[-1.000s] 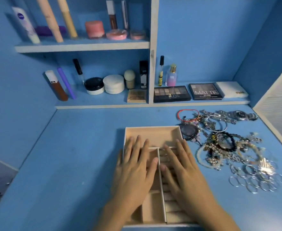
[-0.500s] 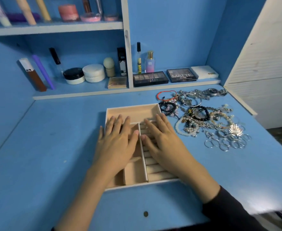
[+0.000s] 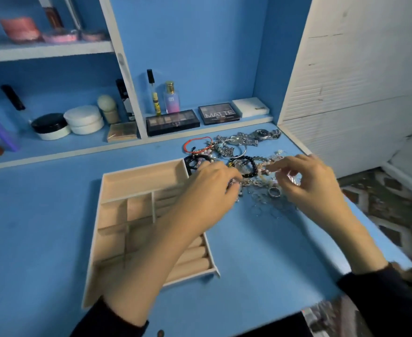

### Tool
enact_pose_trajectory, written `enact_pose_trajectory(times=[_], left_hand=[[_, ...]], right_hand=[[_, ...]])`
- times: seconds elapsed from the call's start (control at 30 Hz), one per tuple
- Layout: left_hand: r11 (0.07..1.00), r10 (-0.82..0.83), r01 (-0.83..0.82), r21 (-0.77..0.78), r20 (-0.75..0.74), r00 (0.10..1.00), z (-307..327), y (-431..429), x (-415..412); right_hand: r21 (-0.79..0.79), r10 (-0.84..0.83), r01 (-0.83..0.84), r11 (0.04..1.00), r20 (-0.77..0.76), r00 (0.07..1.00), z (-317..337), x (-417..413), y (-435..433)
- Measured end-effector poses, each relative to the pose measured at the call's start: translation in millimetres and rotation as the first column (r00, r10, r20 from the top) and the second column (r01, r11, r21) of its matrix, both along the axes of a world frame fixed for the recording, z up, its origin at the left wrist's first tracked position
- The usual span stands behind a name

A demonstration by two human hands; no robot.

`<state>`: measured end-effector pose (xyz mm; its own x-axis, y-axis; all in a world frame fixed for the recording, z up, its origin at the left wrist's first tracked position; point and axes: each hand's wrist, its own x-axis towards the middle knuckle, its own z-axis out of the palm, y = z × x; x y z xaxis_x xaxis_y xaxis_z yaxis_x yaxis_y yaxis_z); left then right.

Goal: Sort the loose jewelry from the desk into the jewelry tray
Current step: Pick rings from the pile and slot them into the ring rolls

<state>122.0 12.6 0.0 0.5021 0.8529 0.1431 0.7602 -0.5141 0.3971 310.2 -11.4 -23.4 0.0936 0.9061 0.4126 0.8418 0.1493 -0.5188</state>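
The loose jewelry [image 3: 251,177] lies in one tangled heap on the blue desk [image 3: 41,215], just beside the far right corner of the jewelry tray [image 3: 136,170]. Pieces that can be told apart include a black bead bracelet [image 3: 253,166], a red cord bracelet [image 3: 197,144], a wristwatch [image 3: 261,134] at the far edge of the heap and a silver ring [image 3: 274,192] among thin hoops at the near edge.

The tray's visible compartments, namely the long rear section, the small left-hand cells and the padded ring rolls, hold nothing; the left forearm hides part of the rolls.

Both hands are over the heap. The left hand [image 3: 207,183] has its fingers curled down into the heap's left side, and the right hand [image 3: 309,181] has its fingers bent above the heap's right side. Motion blur prevents telling whether either hand is pinching a piece or only touching the heap.

Judged from this arrangement, sorting stands at its very start: no piece has been placed, and the whole heap remains to be untangled and distributed.

Behind the desk, a low shelf [image 3: 200,131] carries eyeshadow palettes [image 3: 173,121] and a perfume bottle [image 3: 171,98].
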Motion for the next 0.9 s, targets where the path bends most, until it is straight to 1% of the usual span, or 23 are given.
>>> enact_pose_trajectory(times=[0.1, 0.17, 0.3, 0.47, 0.5, 0.53, 0.57, 0.6, 0.63, 0.67, 0.7, 0.73, 0.77, 0.9], left_hand=[[1.000, -0.024, 0.024, -0.014, 0.024, 0.999, -8, 10, 18], [1.000, -0.019, 0.020, -0.024, 0.035, 0.999, -13, 13, 24], [1.000, -0.004, 0.005, -0.019, 0.061, 0.998, -21, 17, 29], [1.000, 0.009, -0.008, -0.012, 0.084, 0.996, -23, 19, 31], [1.000, 0.009, -0.009, -0.009, 0.086, 0.996, -23, 19, 31], [1.000, 0.009, -0.008, -0.006, 0.090, 0.996, -23, 19, 31], [1.000, 0.008, -0.008, -0.007, 0.094, 0.996, -22, 19, 31], [1.000, 0.006, -0.006, -0.008, 0.098, 0.995, -21, 19, 32], [1.000, 0.002, -0.001, -0.008, 0.099, 0.995, -21, 20, 33], [1.000, -0.004, 0.005, -0.006, 0.095, 0.995, -21, 21, 34], [1.000, -0.013, 0.014, -0.003, 0.089, 0.996, -21, 21, 36], [1.000, -0.024, 0.024, -0.004, 0.081, 0.996, -21, 22, 39], [0.999, -0.037, 0.038, -0.011, 0.073, 0.997, -22, 22, 42], [0.992, -0.123, 0.125, -0.022, 0.052, 0.991, -25, 21, 56]], right_hand=[[-0.152, 0.019, 0.001, 0.988, 0.125, 0.992, 3, 19, 0], [-0.202, 0.053, -0.016, 0.979, 0.175, 0.983, 4, 22, -1], [-0.244, 0.080, -0.027, 0.969, 0.211, 0.974, -1, 17, 0], [-0.231, 0.083, -0.024, 0.973, 0.251, 0.964, -12, 11, 5], [-0.224, 0.083, -0.030, 0.974, 0.233, 0.969, -11, 12, 6], [-0.210, 0.078, -0.040, 0.977, 0.172, 0.982, -9, 12, 6], [-0.197, 0.064, -0.051, 0.979, 0.059, 0.996, -6, 14, 7], [-0.187, 0.048, -0.068, 0.980, -0.111, 0.993, -3, 15, 8], [-0.176, 0.035, -0.095, 0.980, -0.318, 0.947, 0, 17, 8], [-0.156, 0.029, -0.128, 0.979, -0.518, 0.855, 2, 17, 10], [-0.127, 0.021, -0.138, 0.982, -0.658, 0.753, 2, 18, 11], [-0.102, 0.012, -0.125, 0.987, -0.726, 0.687, 1, 20, 12], [-0.080, 0.010, -0.106, 0.991, -0.753, 0.658, 0, 21, 13], [-0.033, 0.022, -0.073, 0.997, -0.762, 0.647, -4, 26, 13]])
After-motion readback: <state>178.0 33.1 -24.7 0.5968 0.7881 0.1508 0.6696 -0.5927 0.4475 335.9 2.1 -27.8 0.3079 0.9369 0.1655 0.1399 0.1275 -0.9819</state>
